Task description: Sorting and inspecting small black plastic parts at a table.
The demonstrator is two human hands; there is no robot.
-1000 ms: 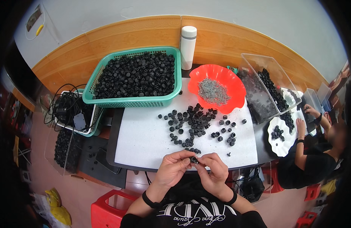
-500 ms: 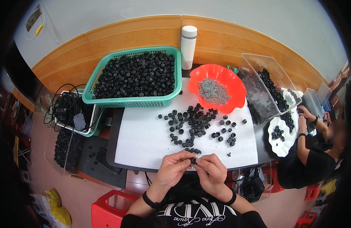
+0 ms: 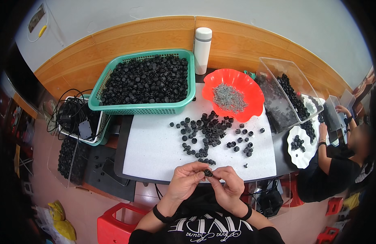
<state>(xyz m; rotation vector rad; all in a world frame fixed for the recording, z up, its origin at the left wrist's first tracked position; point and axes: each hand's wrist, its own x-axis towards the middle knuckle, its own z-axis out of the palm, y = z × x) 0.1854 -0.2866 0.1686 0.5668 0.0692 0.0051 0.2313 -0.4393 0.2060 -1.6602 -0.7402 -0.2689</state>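
Observation:
Just beyond the table's near edge, a small round black plastic part (image 3: 208, 173) is pinched between my two hands. My left hand (image 3: 185, 179) grips its left side with thumb and fingers. My right hand (image 3: 227, 184) has its thumb and forefinger closed at the right side, partly covering it. Past my fingertips, a loose heap of similar black plastic parts (image 3: 210, 129) lies on the white foam sheet (image 3: 155, 150). Some of these stand apart to the right of the heap. A red scalloped dish (image 3: 255, 95) behind them holds many small silvery screws (image 3: 229, 97).
A green basket (image 3: 143, 109) full of black parts stands back left, beside a white flask (image 3: 202, 51). At the right are a clear bin (image 3: 277, 87) and a white dish (image 3: 301, 160) with black parts. A co-worker (image 3: 334, 171) sits there. A red stool (image 3: 118, 223) is lower left.
The black part has turned in my fingers and shows more of its side. My right hand's fingers have shifted slightly. The co-worker's far hand has moved away toward the clear boxes.

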